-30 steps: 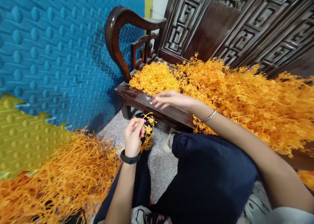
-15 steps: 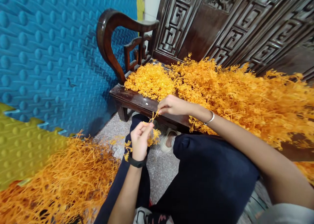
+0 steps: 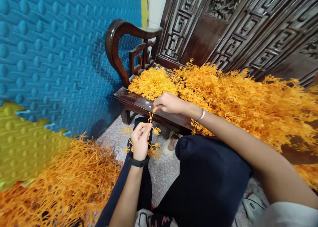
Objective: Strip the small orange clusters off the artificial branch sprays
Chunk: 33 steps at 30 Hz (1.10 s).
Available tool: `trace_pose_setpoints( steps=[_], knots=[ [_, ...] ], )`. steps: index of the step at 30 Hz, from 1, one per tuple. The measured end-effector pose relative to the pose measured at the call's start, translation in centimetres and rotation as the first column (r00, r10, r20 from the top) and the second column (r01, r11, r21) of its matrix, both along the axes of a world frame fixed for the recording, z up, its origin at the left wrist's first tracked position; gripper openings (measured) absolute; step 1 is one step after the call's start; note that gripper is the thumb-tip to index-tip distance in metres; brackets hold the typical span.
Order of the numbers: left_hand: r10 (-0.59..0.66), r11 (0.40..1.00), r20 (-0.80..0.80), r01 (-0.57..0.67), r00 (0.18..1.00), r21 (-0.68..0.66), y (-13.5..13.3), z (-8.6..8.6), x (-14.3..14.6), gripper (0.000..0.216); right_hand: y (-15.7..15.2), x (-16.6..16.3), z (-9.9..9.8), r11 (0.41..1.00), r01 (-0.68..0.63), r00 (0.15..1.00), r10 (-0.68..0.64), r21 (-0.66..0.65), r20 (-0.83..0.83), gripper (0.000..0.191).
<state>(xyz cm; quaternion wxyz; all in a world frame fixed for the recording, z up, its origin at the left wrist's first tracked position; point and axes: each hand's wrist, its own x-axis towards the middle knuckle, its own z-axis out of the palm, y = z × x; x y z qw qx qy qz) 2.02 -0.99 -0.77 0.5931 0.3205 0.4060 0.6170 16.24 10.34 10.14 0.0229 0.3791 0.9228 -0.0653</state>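
Pinched between fingertips — left hand on the sprig, right hand on its tip — a hard yank could snap it.

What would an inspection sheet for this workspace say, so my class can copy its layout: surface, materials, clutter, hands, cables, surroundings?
Surface: dark wooden bench, its seat largely covered.
Materials: orange sprig in hand; small yellow-orange heap near the armrest, larger orange pile beside it.
Clutter: tangled orange stems at lower left; white speck on the bench edge.
Hands: left hand pinches the sprig; right hand pinches its upper end.
Cables: thin dark line at lower right; cannot tell whether it is one.
Surroundings: blue matting and yellow matting at left, carved bench back behind.
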Motion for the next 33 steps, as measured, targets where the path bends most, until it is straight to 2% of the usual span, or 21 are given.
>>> trace_pose_setpoints(
  steps=[2,3,4,5,6,8,9,11,13,14,15,16,17,19,21,22,23,25,29,31,33],
  knots=[
    [0.024,1.0,0.005,-0.023,1.0,-0.019,-0.3,0.3,-0.5,0.021,1.4,1.5,1.3,0.982,0.135,0.99,-0.129,0.134,-0.05,0.018],
    [0.035,0.999,0.009,-0.035,0.999,-0.024,-0.5,0.4,-0.7,0.021,2.2,2.4,2.0,0.947,0.249,0.965,-0.226,0.203,-0.131,0.017],
    [0.043,0.999,0.013,-0.043,0.999,-0.024,-0.6,0.6,-1.0,0.021,3.0,3.5,2.5,0.882,0.399,0.902,-0.329,0.25,-0.28,0.018],
    [0.049,0.999,0.019,-0.048,0.999,-0.021,-0.6,0.7,-1.1,0.021,3.8,4.4,2.8,0.837,0.493,0.833,-0.374,0.238,-0.408,0.02],
    [0.053,0.998,0.025,-0.052,0.998,-0.017,-0.6,0.8,-1.2,0.021,4.4,5.1,2.8,0.802,0.571,0.744,-0.414,0.177,-0.525,0.023],
    [0.057,0.998,0.034,-0.057,0.998,-0.013,-0.5,0.8,-1.2,0.021,5.0,5.8,1.9,0.752,0.655,0.517,-0.514,-0.07,-0.685,0.04],
    [0.057,0.998,0.036,-0.056,0.998,-0.014,-0.4,0.7,-1.1,0.021,5.0,5.8,1.2,0.733,0.644,0.398,-0.566,-0.22,-0.721,0.053],
    [0.059,0.998,0.038,-0.058,0.998,-0.013,-0.3,0.6,-0.9,0.021,4.6,5.3,-0.3,0.697,0.532,0.189,-0.652,-0.481,-0.735,0.078],
    [0.061,0.998,0.039,-0.061,0.997,-0.007,-0.3,0.6,-0.8,0.021,3.7,4.8,-1.3,0.663,0.414,0.044,-0.699,-0.624,-0.714,0.086],
    [0.064,0.998,0.039,-0.064,0.997,-0.006,-0.3,0.6,-0.7,0.021,3.2,4.6,-1.5,0.639,0.383,0.003,-0.723,-0.667,-0.69,0.082],
    [0.067,0.998,0.039,-0.067,0.997,-0.008,-0.3,0.6,-0.7,0.021,2.7,4.4,-1.5,0.607,0.373,-0.002,-0.756,-0.702,-0.654,0.074],
    [0.068,0.998,0.038,-0.067,0.997,-0.015,-0.2,0.6,-0.8,0.021,2.2,4.2,-1.4,0.58,0.365,0.043,-0.792,-0.729,-0.609,0.063],
    [0.068,0.997,0.035,-0.067,0.997,-0.023,-0.2,0.7,-0.8,0.022,1.6,4.0,-1.3,0.569,0.345,0.142,-0.817,-0.746,-0.558,0.051],
    [0.068,0.997,0.026,-0.068,0.997,-0.035,-0.2,0.7,-0.8,0.022,0.2,3.2,-0.8,0.59,0.243,0.453,-0.771,-0.77,-0.448,0.032],
    [0.066,0.997,0.014,-0.065,0.998,-0.036,-0.1,0.7,-0.9,0.021,-1.3,1.9,-0.5,0.578,0.079,0.749,-0.572,-0.812,-0.334,0.029],
    [0.063,0.998,0.009,-0.063,0.998,-0.032,-0.1,0.7,-0.9,0.021,-2.1,1.2,-0.6,0.545,0.02,0.844,-0.458,-0.838,-0.278,0.032],
    [0.059,0.998,0.003,-0.059,0.998,-0.029,-0.1,0.7,-0.9,0.022,-2.8,0.4,-0.7,0.507,-0.012,0.905,-0.362,-0.862,-0.226,0.036],
    [0.051,0.998,-0.004,-0.051,0.999,-0.023,-0.1,0.6,-0.9,0.022,-3.9,-1.0,-1.5,0.465,-0.032,0.959,-0.236,-0.885,-0.159,0.039],
    [0.044,0.999,0.004,-0.044,0.999,-0.029,-0.1,0.8,-1.3,0.022,-3.9,-1.9,-3.4,0.461,-0.092,0.962,-0.189,-0.883,-0.199,0.032],
    [-0.023,0.999,0.009,0.024,1.0,-0.046,-0.3,1.1,-1.4,0.021,-2.9,-1.2,-3.8,0.486,-0.129,0.956,-0.172,-0.865,-0.239,0.026],
    [-0.111,0.991,0.025,0.113,0.993,-0.066,-0.5,1.3,-1.2,0.021,-1.9,-0.2,-3.5,0.562,-0.154,0.955,-0.127,-0.813,-0.268,0.023]
  ],
)
